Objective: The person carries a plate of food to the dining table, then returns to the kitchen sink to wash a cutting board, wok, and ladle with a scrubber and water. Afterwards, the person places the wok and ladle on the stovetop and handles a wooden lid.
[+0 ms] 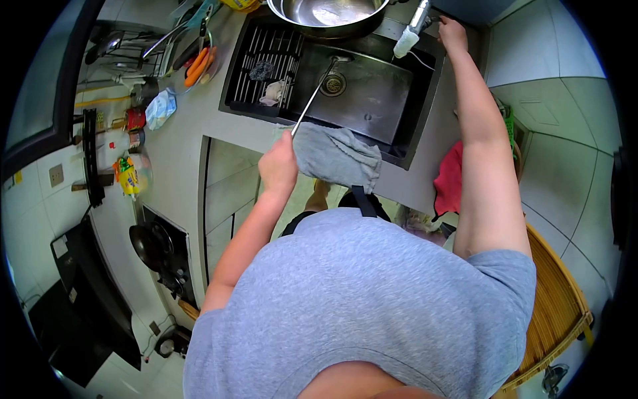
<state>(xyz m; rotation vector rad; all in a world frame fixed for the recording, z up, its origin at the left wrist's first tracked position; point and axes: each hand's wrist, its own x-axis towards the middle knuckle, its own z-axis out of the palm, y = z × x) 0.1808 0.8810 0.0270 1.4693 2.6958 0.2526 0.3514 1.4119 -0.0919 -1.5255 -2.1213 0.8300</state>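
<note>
My left hand (278,163) is closed round the end of a long-handled metal utensil (311,100). The utensil slants forward over the sink (382,93), its small far end close to the drain (333,84); I cannot make out the shape of that end. Stretched out to the far right, my right hand (452,33) has its fingers closed at the faucet handle (432,22). The faucet (419,16) beside it has a white covering (405,44) on its spout. A grey cloth (335,154) hangs over the counter's front edge near my left hand.
A wide metal pan (329,14) stands behind the sink. A rack (279,56) in the sink's left side bears a dark scourer (261,70) and a pale cloth (272,93). Carrots (197,66) lie at left. A red cloth (450,179) hangs at right.
</note>
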